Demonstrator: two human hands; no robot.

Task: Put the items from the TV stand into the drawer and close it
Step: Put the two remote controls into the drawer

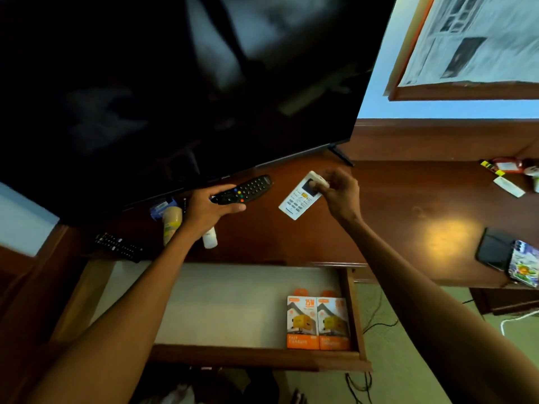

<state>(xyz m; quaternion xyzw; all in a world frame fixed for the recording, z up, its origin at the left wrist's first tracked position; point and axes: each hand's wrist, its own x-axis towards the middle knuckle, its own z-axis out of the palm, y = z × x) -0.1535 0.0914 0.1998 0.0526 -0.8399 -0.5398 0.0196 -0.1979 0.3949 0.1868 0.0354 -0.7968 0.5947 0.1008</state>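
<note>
The open drawer [204, 304] sits nearest, with two charger boxes [318, 323] in its right corner. Beyond it, over the stand [393, 199], the left hand [210, 209] grips a black remote [243, 190] while the right hand [339, 193] pinches a white remote [300, 196] by its far end. That thin pinch could let it swing and fall, and the left forearm may topple the bottles [175, 223] beside it.

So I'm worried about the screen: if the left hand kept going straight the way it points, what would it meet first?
Probably the TV's lower edge. The left hand, gripping the black remote, points up toward it, though depth is unclear.
</note>
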